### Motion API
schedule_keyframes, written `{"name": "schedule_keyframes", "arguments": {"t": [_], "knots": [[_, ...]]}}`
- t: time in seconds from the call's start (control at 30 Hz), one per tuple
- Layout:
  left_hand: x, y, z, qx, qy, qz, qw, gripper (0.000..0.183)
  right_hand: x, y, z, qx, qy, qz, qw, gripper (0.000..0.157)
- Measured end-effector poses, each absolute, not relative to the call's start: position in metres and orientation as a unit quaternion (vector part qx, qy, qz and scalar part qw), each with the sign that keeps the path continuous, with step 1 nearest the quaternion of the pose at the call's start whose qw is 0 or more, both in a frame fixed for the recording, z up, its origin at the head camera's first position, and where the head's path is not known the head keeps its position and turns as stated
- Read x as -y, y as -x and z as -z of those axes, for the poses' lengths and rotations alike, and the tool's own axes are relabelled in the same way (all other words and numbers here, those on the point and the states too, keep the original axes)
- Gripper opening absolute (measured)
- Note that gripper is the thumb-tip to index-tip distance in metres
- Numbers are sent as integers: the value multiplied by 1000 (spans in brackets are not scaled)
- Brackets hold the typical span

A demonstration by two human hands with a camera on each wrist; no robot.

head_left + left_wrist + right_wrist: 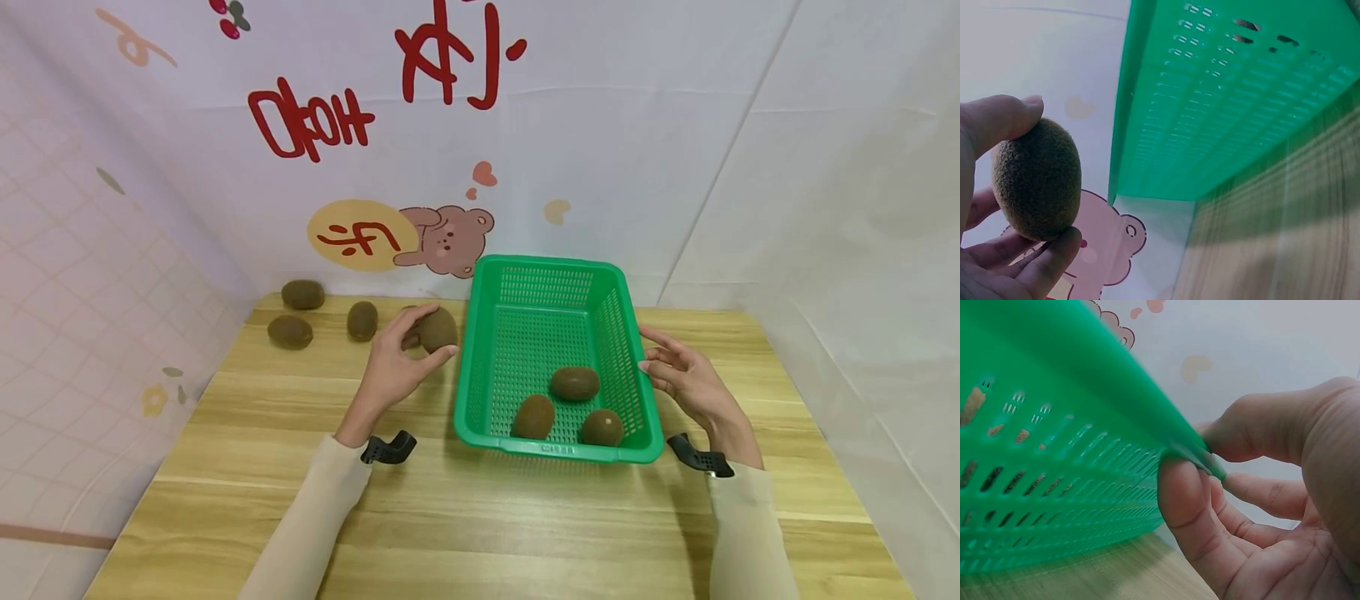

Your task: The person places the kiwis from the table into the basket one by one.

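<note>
My left hand [395,360] pinches a brown kiwi [1037,179] between thumb and fingers, off the table and just left of the green plastic basket [558,451]. In the right wrist view, my right hand [1260,506] pinches the rim of the basket's right side, with the thumb above and fingers below. Inside the basket, toward its near end, lie three kiwis: one oval kiwi [575,383], one at the left [534,417] and one at the right [602,427]. Another kiwi [410,337] on the table is partly hidden behind my left hand.
Farther left on the wooden table [480,533] lie a kiwi [362,322], a second kiwi [303,294] by the wall and a third kiwi [290,332]. A printed cloth wall [600,150] rises directly behind the table and at both sides.
</note>
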State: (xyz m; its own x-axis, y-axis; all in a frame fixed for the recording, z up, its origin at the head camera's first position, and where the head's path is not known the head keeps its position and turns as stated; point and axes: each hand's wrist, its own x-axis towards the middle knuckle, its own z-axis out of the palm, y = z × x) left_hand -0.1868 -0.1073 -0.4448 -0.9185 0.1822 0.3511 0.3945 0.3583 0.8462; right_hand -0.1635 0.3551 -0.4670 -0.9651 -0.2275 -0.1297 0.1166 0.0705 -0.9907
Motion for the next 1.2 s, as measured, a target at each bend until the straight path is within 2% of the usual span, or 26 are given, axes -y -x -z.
{"name": "schedule_keyframes", "arguments": {"t": [0.23, 0.8, 1.2], "knots": [[99, 187, 433, 823, 172, 534, 85, 67, -354, 165, 467, -720, 32, 682, 126, 71], [79, 191, 418, 798, 256, 536, 97, 64, -353, 165, 466, -714, 31, 688, 127, 73], [59, 187, 414, 811, 271, 511, 87, 66, -354, 164, 468, -708, 36, 694, 124, 72]]}}
